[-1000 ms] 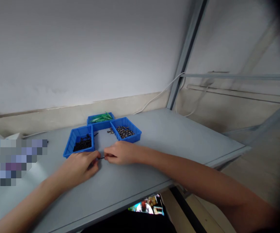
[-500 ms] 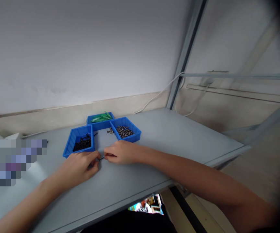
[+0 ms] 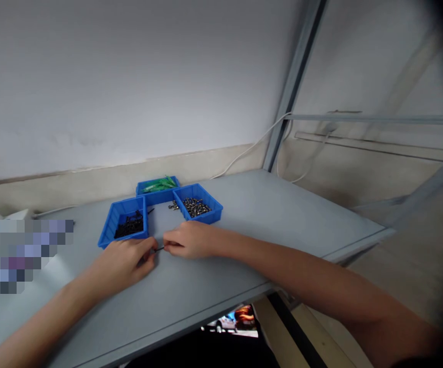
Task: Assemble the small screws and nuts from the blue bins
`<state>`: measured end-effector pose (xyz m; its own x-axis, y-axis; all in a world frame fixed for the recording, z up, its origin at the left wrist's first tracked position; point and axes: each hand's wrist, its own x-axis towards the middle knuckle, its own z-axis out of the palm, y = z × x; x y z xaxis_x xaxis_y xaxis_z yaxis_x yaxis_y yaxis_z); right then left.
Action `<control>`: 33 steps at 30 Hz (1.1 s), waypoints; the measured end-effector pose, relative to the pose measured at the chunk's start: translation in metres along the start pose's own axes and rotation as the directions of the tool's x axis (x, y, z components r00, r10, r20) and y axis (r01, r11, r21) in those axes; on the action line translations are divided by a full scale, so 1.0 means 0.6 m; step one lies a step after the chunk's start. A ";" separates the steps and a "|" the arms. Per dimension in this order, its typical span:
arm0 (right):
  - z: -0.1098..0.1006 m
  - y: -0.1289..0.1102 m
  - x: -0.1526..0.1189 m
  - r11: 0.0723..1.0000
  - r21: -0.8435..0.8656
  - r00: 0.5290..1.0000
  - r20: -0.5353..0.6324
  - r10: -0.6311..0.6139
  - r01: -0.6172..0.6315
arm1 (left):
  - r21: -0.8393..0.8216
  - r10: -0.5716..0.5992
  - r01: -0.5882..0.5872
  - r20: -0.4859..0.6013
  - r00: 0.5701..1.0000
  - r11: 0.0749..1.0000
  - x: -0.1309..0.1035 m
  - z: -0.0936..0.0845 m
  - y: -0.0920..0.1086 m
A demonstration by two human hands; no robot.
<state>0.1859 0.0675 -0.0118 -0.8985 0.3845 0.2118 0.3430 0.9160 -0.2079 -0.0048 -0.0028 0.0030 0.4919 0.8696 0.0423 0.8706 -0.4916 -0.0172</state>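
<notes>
**A small dark piece was held between two hands, near three blue boxes**

The thin dark piece [image 3: 159, 249] was low over the grey surface [image 3: 283, 214], in the gap between the left hand [image 3: 129, 258] and the right hand [image 3: 191, 239]. Both grips seemed pinched on it, one at each end; the fingers hid the ends.

In my judgement, the piece could slip and roll away, because it was so thin and little of it was covered. An uneven pull could perhaps bend it. The left hand was very near the left box [image 3: 128, 205], so a careless knuckle could push this box.

The left box contained black pieces [image 3: 130, 225], the right box [image 3: 211, 217] shiny metal pieces [image 3: 195, 206], and the back box [image 3: 163, 197] green pieces [image 3: 160, 184]. Some loose metal pieces [image 3: 174, 205] lay outside, just beside the right box, and could be mislaid there.
</notes>
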 end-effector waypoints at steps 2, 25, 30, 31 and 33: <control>0.000 0.000 0.000 1.000 -0.011 1.000 -0.004 -0.006 0.006 | 0.003 -0.001 0.001 0.004 1.000 1.000 0.000 0.000 0.000; -0.004 -0.003 -0.002 1.000 -0.007 1.000 0.013 -0.006 0.006 | 0.085 0.003 0.003 -0.079 0.997 0.996 -0.001 0.002 -0.005; -0.002 -0.002 -0.002 1.000 -0.014 1.000 0.012 -0.017 0.017 | 0.086 0.014 -0.006 -0.089 0.996 0.996 -0.003 0.004 -0.009; -0.002 -0.002 -0.002 1.000 -0.020 1.000 0.014 -0.014 0.014 | 0.085 0.016 -0.008 -0.091 0.996 0.996 -0.003 0.005 -0.010; -0.003 -0.002 -0.002 0.999 -0.035 1.000 0.019 -0.013 0.013 | 0.077 0.023 -0.015 -0.105 0.994 0.997 -0.003 0.007 -0.012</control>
<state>0.1870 0.0659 -0.0100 -0.9077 0.3708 0.1963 0.3405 0.9244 -0.1718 -0.0122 -0.0007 -0.0009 0.5084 0.8485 0.1469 0.8611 -0.4996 -0.0944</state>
